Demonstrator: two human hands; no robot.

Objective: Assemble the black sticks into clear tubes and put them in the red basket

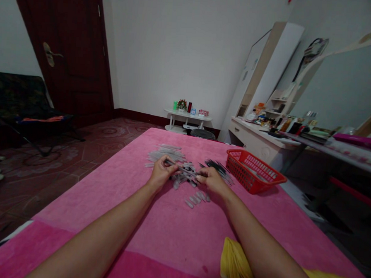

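Note:
My left hand (162, 172) is closed around one end of a slim greyish pen (184, 169). The fingers of my right hand (212, 180) pinch together at the pen's other end, above the pink cloth. Behind my left hand lies a pile of clear pen barrels (166, 151). Dark thin pen refills (219, 169) are fanned out beyond my right hand. Below and between the hands, small clear and black pen parts (178, 181) lie scattered. Several short translucent pieces, likely pen caps (196, 198), form a loose row nearer to me. Fine detail at the fingertips is blurred.
A red plastic basket (254, 171) with some pale items inside stands at the right of the pink-covered surface (155, 237). Yellow cloth (237, 266) lies under my right forearm. A dresser (254, 138) stands at the right, a folding chair (28, 106) at the left.

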